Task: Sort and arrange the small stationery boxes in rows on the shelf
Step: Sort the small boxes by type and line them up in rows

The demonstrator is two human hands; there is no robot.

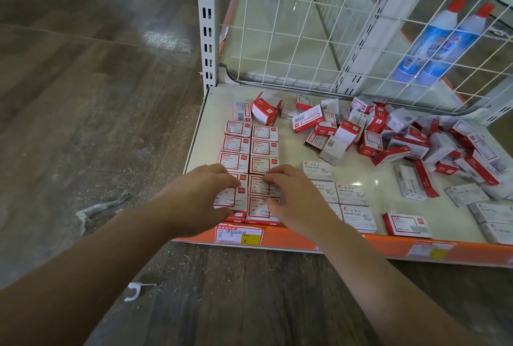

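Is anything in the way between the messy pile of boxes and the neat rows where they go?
Nothing visible blocks it. Bare shelf lies between the jumbled pile and the red-bordered rows. Both the left hand and right hand rest on the front boxes.

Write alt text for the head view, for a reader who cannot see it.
Both hands, left hand and right hand, press on two neat columns of red-and-white paper clip boxes at the shelf front. A jumbled pile of boxes lies behind right.
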